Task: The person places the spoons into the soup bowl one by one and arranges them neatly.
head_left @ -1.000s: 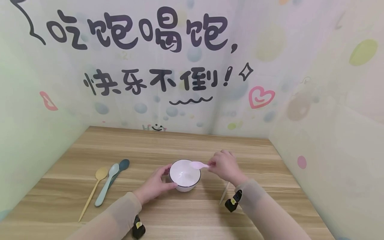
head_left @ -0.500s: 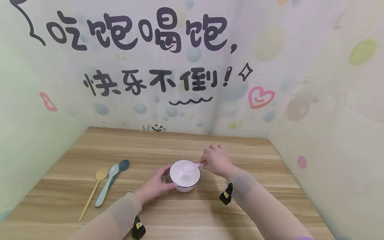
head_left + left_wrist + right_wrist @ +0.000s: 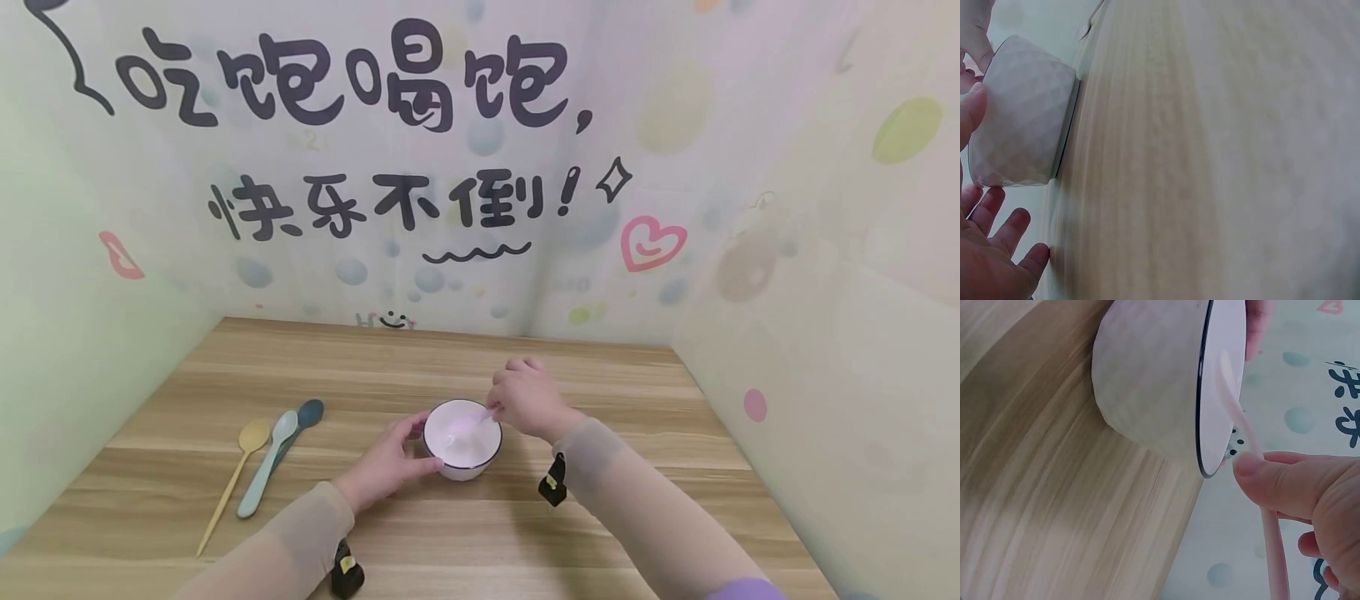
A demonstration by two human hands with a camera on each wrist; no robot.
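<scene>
In the head view a white bowl (image 3: 461, 467) with a dark blue rim stands upright on the wooden table. My left hand (image 3: 384, 467) holds its left side, thumb near the rim and fingers round the far side. The left wrist view shows the bowl's faceted wall (image 3: 1029, 112) between thumb and fingertips. Between thumb and fingers, my right hand (image 3: 528, 402) pinches a pale pink spoon (image 3: 1275, 550) by its handle, at the bowl's right rim. The spoon's head is inside the bowl; whether it touches the bottom I cannot tell.
Left on the wooden table (image 3: 360, 358) lie a yellow spoon (image 3: 242, 458), a light blue spoon (image 3: 262, 471) and a dark blue spoon (image 3: 311, 412), partly under the light blue one. A printed wall (image 3: 480, 283) closes the back; side walls stand left and right.
My right hand has moved left, taking the pink spoon from over the bowl's right rim into the bowl and tilting it. The left hand and bowl stay put. A thin stick seen earlier is now hidden.
</scene>
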